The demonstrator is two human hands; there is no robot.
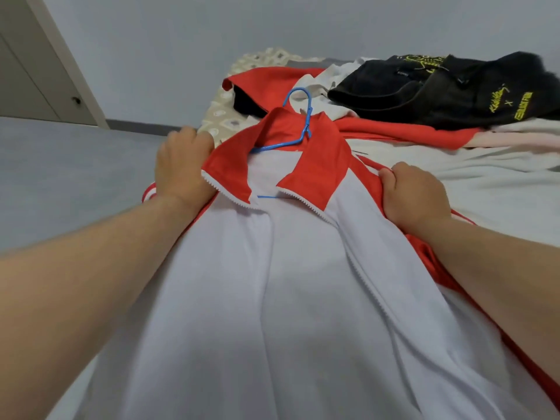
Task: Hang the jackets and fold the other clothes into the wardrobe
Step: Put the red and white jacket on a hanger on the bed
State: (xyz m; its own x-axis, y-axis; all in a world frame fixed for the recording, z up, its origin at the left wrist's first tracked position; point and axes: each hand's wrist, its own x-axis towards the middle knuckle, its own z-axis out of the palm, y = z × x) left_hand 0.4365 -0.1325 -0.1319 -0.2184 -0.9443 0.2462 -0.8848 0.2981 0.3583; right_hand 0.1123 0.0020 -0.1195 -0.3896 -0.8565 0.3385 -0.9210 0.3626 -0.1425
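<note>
A first-person view looks down over a bed [500, 183] on which a red and white jacket [272, 283] lies face up, filling the lower middle of the picture. Its body is white, and its collar and sleeves are red. The zip is undone, with white teeth showing along both front edges, and the red collar is spread open.

A blue hanger [298, 128] sits inside the jacket. Its hook pokes out past the collar, pointing toward the far end of the bed, and a short stretch of its bar shows in the gap at the top of the zip.

Two bare forearms reach in from the lower corners. The left hand [181, 165] has its grip closed on the jacket's shoulder beside the collar, its fingers curled and partly hidden behind the red cloth. The right hand [415, 195] has its grip closed on the red edge at the other shoulder, bunching the fabric.

Beyond the collar lie more clothes: a red garment [394, 131], a crumpled white garment [327, 77] and a black garment [439, 89] with yellow printed lettering. A patterned cover [218, 116] shows at the bed's far left corner. A pale wall [181, 40] stands behind, with a panelled door [36, 71] at the upper left.
</note>
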